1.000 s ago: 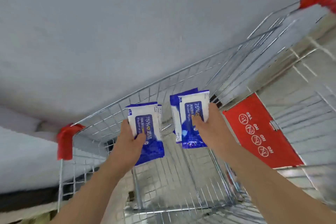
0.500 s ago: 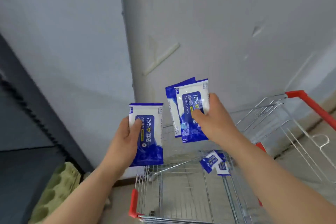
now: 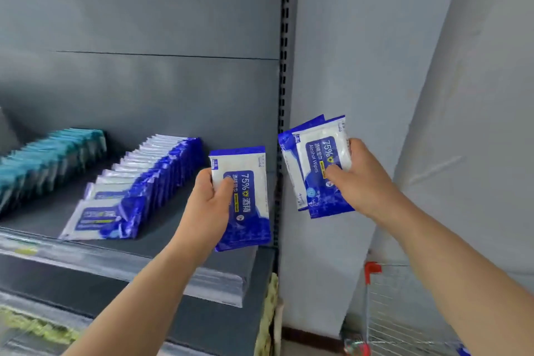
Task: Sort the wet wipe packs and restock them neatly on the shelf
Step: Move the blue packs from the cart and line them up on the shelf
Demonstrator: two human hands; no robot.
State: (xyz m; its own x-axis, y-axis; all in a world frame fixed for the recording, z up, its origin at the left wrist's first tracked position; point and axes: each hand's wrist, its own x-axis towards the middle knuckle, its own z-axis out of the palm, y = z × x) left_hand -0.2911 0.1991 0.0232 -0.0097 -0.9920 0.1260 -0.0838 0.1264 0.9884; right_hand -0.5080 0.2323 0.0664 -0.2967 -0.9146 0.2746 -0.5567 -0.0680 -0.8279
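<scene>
My left hand (image 3: 209, 205) grips an upright blue-and-white alcohol wipe pack (image 3: 245, 199) above the right end of the grey shelf (image 3: 161, 240). My right hand (image 3: 361, 179) holds two more blue-and-white packs (image 3: 315, 165), fanned slightly, in front of the white wall to the right of the shelf upright. On the shelf a row of matching blue-and-white packs (image 3: 135, 182) leans back in a line, the front one lying flat. A row of teal packs (image 3: 43, 162) stands further left.
A black slotted upright (image 3: 284, 66) marks the shelf's right end. A wire shopping cart with a red corner (image 3: 375, 272) stands at the lower right by the wall. A lower shelf (image 3: 86, 306) sits below, with a yellow-green patterned item at its edge.
My view swung left from the cart and wall to the shelf. Both hands kept their packs and came up beside the shelf's right end.
</scene>
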